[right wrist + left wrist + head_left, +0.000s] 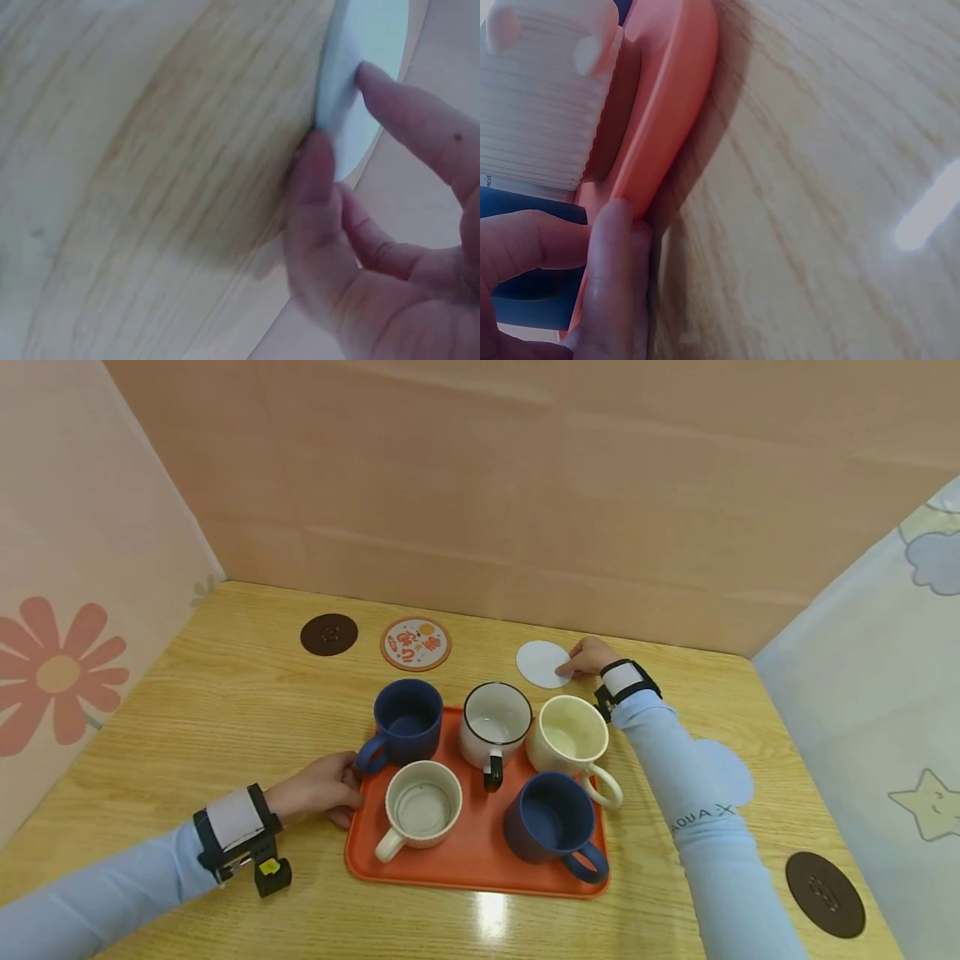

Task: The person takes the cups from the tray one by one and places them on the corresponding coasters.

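Observation:
My left hand [324,787] grips the left rim of an orange-red tray [480,868], its fingers lying over the rim in the left wrist view. On the tray stand a navy mug [408,743] at back left, a ribbed cream mug [435,839] at front left, a white mug with black rim [480,739] at back middle, a pale yellow mug [555,756] at back right and another navy mug [532,835] at front right. Behind the tray, my right hand [592,657] pinches the right edge of a round white coaster [371,112]. That coaster looks flat on the table.
Along the back of the wooden table [225,710] lie a dark brown coaster [329,635] and an orange-rimmed patterned coaster [416,644]. A light blue round coaster [735,772] is partly hidden by the right sleeve. Another brown coaster [825,895] lies at front right. Cloth-covered walls enclose the table.

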